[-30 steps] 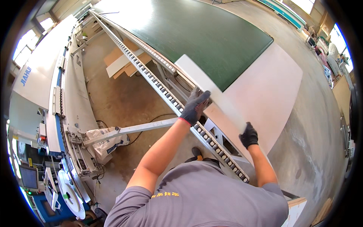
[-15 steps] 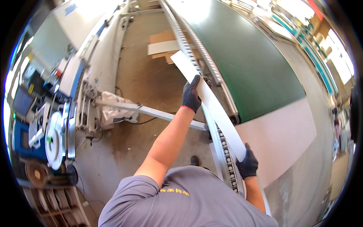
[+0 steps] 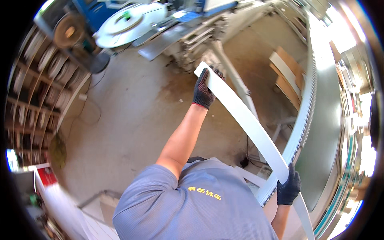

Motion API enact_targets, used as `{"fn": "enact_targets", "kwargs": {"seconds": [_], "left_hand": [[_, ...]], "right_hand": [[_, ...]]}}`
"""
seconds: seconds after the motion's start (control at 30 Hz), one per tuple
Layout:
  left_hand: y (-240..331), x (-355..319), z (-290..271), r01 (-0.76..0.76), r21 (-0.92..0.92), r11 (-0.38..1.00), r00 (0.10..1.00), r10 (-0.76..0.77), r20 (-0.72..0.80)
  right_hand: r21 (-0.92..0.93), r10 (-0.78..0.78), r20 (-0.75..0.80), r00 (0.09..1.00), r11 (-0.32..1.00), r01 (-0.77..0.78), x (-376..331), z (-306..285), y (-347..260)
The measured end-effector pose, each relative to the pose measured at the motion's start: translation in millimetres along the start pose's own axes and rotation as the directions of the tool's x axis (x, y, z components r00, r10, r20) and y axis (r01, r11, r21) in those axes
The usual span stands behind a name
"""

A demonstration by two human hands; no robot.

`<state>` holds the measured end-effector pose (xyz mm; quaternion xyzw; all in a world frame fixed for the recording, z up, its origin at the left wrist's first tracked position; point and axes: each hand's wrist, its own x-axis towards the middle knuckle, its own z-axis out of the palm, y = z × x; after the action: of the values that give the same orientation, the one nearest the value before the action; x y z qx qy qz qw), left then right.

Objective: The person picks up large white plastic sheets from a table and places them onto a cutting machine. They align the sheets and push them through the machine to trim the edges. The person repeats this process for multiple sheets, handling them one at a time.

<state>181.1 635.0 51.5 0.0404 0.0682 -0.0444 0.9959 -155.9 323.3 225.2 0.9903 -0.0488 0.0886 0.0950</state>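
Over concrete floor, white panel spans both gloved grips.

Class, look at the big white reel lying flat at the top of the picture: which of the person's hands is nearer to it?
Left. The left hand grips the white panel's upper end, below the white reel; the right hand holds the lower end, much farther off.

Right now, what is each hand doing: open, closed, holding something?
Left hand: closed on the far end of the long white flat panel strip.
Right hand: closed on the same strip near its near end.
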Motion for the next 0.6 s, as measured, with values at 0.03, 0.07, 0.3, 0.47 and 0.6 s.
{"fn": "enact_targets", "kwargs": {"seconds": [0.03,0.07,0.3,0.47,0.6], "left_hand": [[29,2,-16,-0.046,0.002,0.999,0.999,0.046,-0.016],[60,4,-32,-0.067,-0.012,0.998,0.997,0.067,-0.047],[278,-46,-173,-0.341,0.2,0.919,0.923,0.367,-0.115],[414,-167,-256,-0.383,0.5,0.777,0.654,0.61,-0.447],[469,-278,-287,-0.375,0.556,0.742,0.323,0.666,-0.672]], "right_hand": [[0.027,-0.047,0.015,0.999,0.999,0.046,16,0,-14],[0.052,-0.092,0.032,0.995,0.995,0.091,34,-2,-29],[0.102,-0.483,0.072,0.873,0.874,0.475,134,-4,-102],[0.033,-0.65,0.106,0.753,0.759,0.65,220,-17,-78],[0.014,-0.726,0.095,0.681,0.685,0.728,314,-11,-76]]}}
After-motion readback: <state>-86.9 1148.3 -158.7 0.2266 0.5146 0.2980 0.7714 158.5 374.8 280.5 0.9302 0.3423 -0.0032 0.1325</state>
